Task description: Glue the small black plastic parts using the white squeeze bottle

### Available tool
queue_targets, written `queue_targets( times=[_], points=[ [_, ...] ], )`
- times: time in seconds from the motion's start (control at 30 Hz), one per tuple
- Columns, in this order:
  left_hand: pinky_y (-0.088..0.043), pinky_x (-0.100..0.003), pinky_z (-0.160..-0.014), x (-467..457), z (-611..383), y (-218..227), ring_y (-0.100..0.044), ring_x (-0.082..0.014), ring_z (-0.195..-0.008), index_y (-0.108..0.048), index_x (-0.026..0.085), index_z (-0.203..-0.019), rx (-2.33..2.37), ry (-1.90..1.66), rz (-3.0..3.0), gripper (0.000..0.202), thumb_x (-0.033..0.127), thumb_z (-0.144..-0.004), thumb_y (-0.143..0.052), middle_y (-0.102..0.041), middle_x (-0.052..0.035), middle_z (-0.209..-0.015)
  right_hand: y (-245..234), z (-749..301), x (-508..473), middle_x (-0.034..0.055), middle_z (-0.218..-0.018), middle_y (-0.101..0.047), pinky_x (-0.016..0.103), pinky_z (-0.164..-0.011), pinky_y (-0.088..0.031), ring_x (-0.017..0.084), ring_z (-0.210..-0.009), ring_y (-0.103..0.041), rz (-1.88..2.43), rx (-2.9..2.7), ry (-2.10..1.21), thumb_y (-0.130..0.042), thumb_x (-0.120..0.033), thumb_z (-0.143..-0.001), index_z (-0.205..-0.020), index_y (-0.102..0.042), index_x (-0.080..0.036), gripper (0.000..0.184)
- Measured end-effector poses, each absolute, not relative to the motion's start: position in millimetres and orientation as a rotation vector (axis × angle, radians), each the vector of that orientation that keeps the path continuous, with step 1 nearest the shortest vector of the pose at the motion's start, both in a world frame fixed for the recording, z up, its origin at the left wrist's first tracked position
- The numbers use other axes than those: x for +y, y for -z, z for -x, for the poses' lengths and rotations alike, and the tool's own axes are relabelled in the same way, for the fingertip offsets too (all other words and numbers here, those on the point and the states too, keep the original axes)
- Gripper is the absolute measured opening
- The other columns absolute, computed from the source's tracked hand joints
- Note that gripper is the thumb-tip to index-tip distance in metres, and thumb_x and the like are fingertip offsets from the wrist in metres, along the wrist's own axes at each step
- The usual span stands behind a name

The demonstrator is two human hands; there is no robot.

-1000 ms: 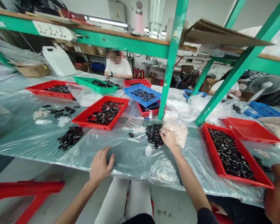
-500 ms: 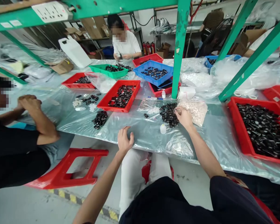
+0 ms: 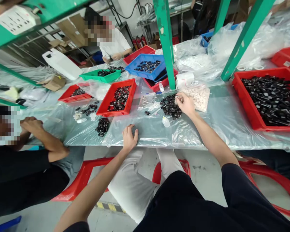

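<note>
My left hand [image 3: 130, 138] lies flat, fingers spread, on the plastic-covered table [image 3: 207, 129] at its near edge, holding nothing. My right hand [image 3: 185, 103] reaches further in, fingers curled together, between a heap of small black parts [image 3: 169, 106] and a bag of small white pieces [image 3: 200, 95]. What its fingers pinch is too small to name. A small white bottle [image 3: 166, 121] stands just in front of the black heap.
A red tray [image 3: 244, 106] full of black parts sits at the right, another red tray [image 3: 103, 109] left of centre, blue [image 3: 132, 69] and green [image 3: 87, 77] trays behind. A green post [image 3: 166, 48] rises beyond my right hand. One person sits at the left, another across the table.
The camera has pulled back and tilted down, showing my legs and the person at the left. Both hands stay where they were on the table.
</note>
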State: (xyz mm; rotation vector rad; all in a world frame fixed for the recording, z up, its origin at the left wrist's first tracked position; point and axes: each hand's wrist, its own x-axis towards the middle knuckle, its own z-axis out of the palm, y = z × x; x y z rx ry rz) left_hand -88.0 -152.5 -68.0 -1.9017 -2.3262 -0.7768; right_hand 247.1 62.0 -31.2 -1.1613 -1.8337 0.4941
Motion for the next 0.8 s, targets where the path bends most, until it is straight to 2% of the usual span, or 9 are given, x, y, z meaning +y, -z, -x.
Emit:
queue_targets(
  times=[0.33, 0.53, 0.7, 0.8],
  points=[
    [-0.035, -0.051, -0.109, -131.2, 86.3, 51.4, -0.055, -0.0352, -0.129, -0.060, 0.018, -0.127, -1.932, 0.767, 2.249, 0.036, 0.037, -0.099, -0.050, -0.063, -0.0195, -0.134, 19.2, -270.9, 42.1, -0.0008, -0.081, -0.059, 0.030, -0.077, -0.048, 0.015, -0.071, -0.053, 1.105, -1.639, -0.700, -0.066, -0.027, -0.090, -0.098, -0.060, -0.019, 0.012],
    [-0.035, -0.050, -0.111, -112.3, 62.8, 32.0, -0.056, -0.0338, -0.129, -0.065, 0.019, -0.123, -1.755, 0.897, 2.337, 0.032, 0.035, -0.098, -0.053, -0.064, -0.0179, -0.133, 13.1, -270.4, 31.2, -0.0041, -0.072, -0.055, 0.026, -0.064, -0.046, 0.013, -0.062, -0.051, 1.098, -1.476, -0.938, -0.060, -0.019, -0.083, -0.085, -0.049, -0.022, 0.011],
    [-0.043, -0.047, -0.105, -81.1, 43.4, 24.5, -0.062, -0.0306, -0.121, -0.066, 0.019, -0.117, -1.663, 1.093, 2.358, 0.028, 0.033, -0.098, -0.052, -0.070, -0.0155, -0.123, -6.2, -252.6, 33.5, -0.0050, -0.069, -0.058, 0.024, -0.056, -0.043, 0.011, -0.055, -0.050, 1.109, -1.337, -1.059, -0.060, -0.020, -0.079, -0.085, -0.051, -0.022, 0.010],
    [-0.049, -0.043, -0.095, -45.0, 32.2, 23.0, -0.068, -0.0272, -0.106, -0.068, 0.018, -0.110, -1.663, 1.273, 2.393, 0.025, 0.031, -0.097, -0.053, -0.074, -0.0136, -0.110, -18.3, -236.4, 43.8, -0.0057, -0.066, -0.058, 0.023, -0.056, -0.044, 0.011, -0.056, -0.053, 1.071, -1.315, -1.043, -0.064, -0.025, -0.077, -0.085, -0.057, -0.020, 0.012]
  ],
)
